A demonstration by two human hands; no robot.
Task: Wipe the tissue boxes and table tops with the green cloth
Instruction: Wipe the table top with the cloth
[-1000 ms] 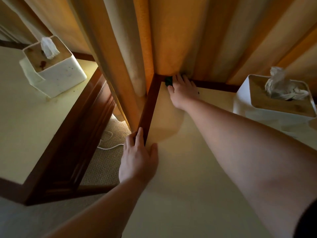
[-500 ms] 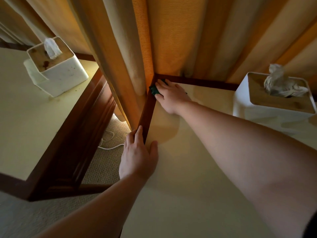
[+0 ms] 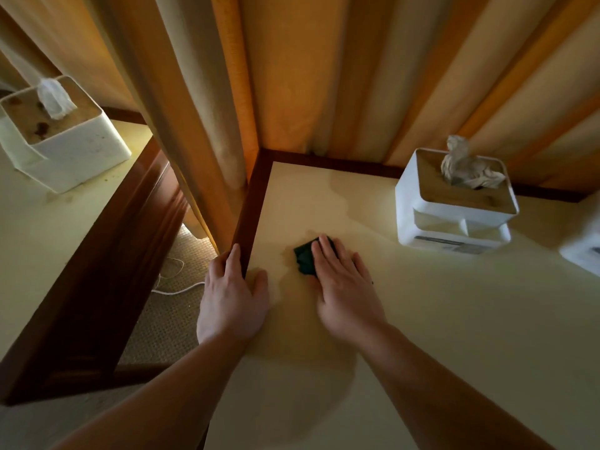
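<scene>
My right hand [image 3: 345, 289] lies flat on the dark green cloth [image 3: 305, 259], pressing it onto the cream table top [image 3: 454, 336]; only the cloth's far left corner shows past my fingers. A damp sheen spreads over the table around it. My left hand [image 3: 232, 297] rests open on the table's dark wood left edge [image 3: 255, 203], holding nothing. A white tissue box [image 3: 454, 216] with a tissue poking out stands at the table's back right. Another white tissue box [image 3: 65, 138], its lid spotted with stains, sits on the second table [image 3: 42, 228] to the left.
Beige and orange curtains [image 3: 292, 76] hang behind both tables and drop into the gap between them. A white cable [image 3: 175, 289] lies on the woven carpet in that gap. Part of another white box [image 3: 581, 251] shows at the right edge.
My right hand has slid the green cloth from the table's far left corner back toward me, to the table's near left part. My left hand has stayed on the edge.
</scene>
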